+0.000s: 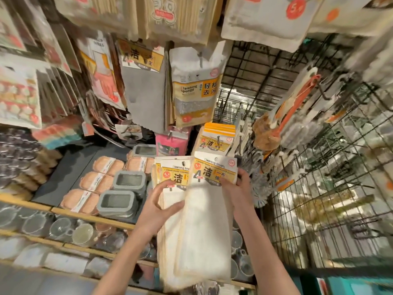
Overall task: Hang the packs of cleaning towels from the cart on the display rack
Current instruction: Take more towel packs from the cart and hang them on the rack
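While both hands work at centre frame, a stack of towel packs (170,220) sits against the left hand (157,206), fingers curled at its edge and thumb across the cloth. Right hand (239,188) pinches the header card of the front pack (209,209), drawn off to 3 o'clock of the stack and overlapping it.

Target looks like the peg at 12 o'clock, where one hung pack (217,138) with the same yellow card already sits, just above the held ones. Display rack (319,167) of black wire grid runs from 1 to 4 o'clock. Cart not in view.

Risks, as judged:
- Front pack is held by card only; long cloth hangs free and could swing into the brushes (257,188) at 3 o'clock.
- Hang hole is small; missing the peg tip would crease or tear the card.
- Left grip looks loose; separating the front pack may drag the stack, and packs could slide down onto the cups (63,228) at 8 o'clock.

Counts:
- Packs in hand: one in right; at least two cards visible in left stack, exact number cannot tell.
- Same pack hung: one visible.
- Grey containers (119,201): three clear, on the shelf at 9 o'clock.
- Cleaning sponge pack (195,90): one, at 12 o'clock.
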A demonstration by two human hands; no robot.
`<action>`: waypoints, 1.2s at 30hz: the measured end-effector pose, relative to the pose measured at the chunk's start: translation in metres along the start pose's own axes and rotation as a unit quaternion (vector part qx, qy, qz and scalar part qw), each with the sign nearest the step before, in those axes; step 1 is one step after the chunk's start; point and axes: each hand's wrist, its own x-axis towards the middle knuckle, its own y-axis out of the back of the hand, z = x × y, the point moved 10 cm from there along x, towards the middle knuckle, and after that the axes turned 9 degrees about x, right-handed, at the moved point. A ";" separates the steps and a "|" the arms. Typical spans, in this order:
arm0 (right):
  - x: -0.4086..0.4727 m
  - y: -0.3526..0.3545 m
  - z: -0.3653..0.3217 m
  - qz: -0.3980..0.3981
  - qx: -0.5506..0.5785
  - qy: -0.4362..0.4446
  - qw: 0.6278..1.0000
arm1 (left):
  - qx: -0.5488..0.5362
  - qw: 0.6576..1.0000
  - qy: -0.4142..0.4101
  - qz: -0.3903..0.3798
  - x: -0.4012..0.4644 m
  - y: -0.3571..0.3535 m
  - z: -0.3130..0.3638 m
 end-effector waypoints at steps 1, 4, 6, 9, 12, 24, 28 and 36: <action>0.004 -0.004 -0.005 -0.013 0.010 0.012 1.000 | 0.008 1.000 -0.007 0.001 0.002 0.001 0.000; 0.014 -0.016 -0.021 -0.043 0.032 0.047 0.997 | 0.030 0.999 -0.015 0.012 0.007 0.005 -0.002; 0.022 -0.020 -0.027 -0.051 0.056 0.057 0.995 | 0.037 0.999 -0.008 0.018 0.010 0.007 -0.007; 0.035 -0.022 -0.030 -0.058 0.083 0.067 0.993 | 0.031 0.999 0.006 0.029 0.013 0.011 -0.013; 0.048 -0.025 -0.029 -0.066 0.089 0.075 0.991 | 0.032 0.999 0.014 0.038 0.014 0.014 -0.015; 0.093 -0.025 -0.006 -0.066 0.032 0.076 0.994 | 0.038 0.997 0.032 0.064 0.015 0.027 -0.021; 0.097 -0.017 0.000 -0.052 0.014 0.080 0.995 | 0.021 0.997 0.038 0.060 0.015 0.026 -0.022; 0.114 -0.022 0.000 -0.053 -0.073 0.101 0.991 | 0.018 0.997 0.036 0.061 0.010 0.027 -0.020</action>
